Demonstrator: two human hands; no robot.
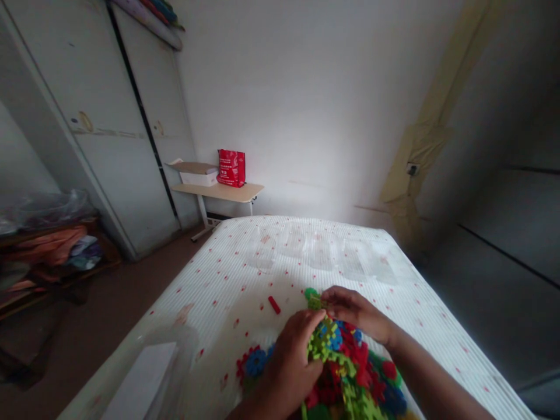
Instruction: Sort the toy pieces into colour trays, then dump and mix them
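A heap of interlocking plastic toy pieces (350, 373) in red, blue, green and yellow lies on the white mattress (245, 274) near its front edge. My left hand (291, 361) rests on the heap with its fingers curled round a cluster of green pieces. My right hand (354, 312) pinches a green piece (312, 298) at the far tip of the same cluster. The two hands nearly touch. A single small red piece (274, 304) lies apart on the mattress, just left of my hands.
A white flat box (140, 379) lies at the mattress's near left corner. Beyond the bed stands a small side table (219, 191) with a red bag (231, 168) and a white box. A tall wardrobe (109, 128) and a cluttered low shelf (48, 245) are on the left.
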